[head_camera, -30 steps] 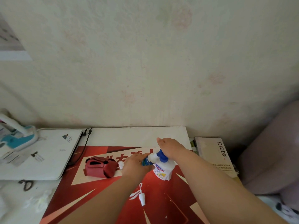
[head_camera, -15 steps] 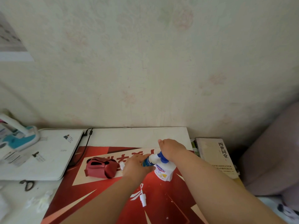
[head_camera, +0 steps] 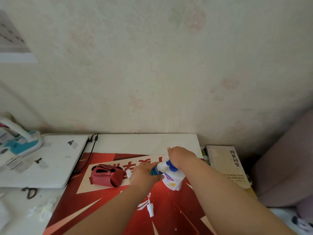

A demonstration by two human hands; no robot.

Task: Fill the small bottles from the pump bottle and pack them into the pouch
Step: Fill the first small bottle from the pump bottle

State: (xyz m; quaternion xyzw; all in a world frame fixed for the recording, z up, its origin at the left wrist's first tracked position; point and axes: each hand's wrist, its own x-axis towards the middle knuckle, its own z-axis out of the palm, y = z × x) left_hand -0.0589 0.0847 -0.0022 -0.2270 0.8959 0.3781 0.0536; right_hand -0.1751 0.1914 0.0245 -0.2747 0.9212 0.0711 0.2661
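Note:
A white pump bottle (head_camera: 171, 181) with a blue pump head stands on the red mat. My right hand (head_camera: 181, 156) is closed over the top of its pump. My left hand (head_camera: 144, 174) holds a small blue-labelled bottle (head_camera: 155, 170) tilted against the pump's white spout. A red pouch (head_camera: 106, 176) lies open on the mat just left of my left hand. A small white spray cap with its tube (head_camera: 150, 208) lies on the mat nearer to me. Another small white item (head_camera: 128, 173) peeks out beside my left hand.
The red mat (head_camera: 94, 206) covers the white desk (head_camera: 145, 141). A white laptop (head_camera: 50, 160) with a black cable lies at the left, scissors (head_camera: 29, 192) in front of it. Books (head_camera: 227, 165) are stacked off the right edge. A teal lamp base (head_camera: 22, 145) sits far left.
Both hands and the two bottles stay in nearly the same place; the right hand remains on the pump head and the small bottle stays at the spout.

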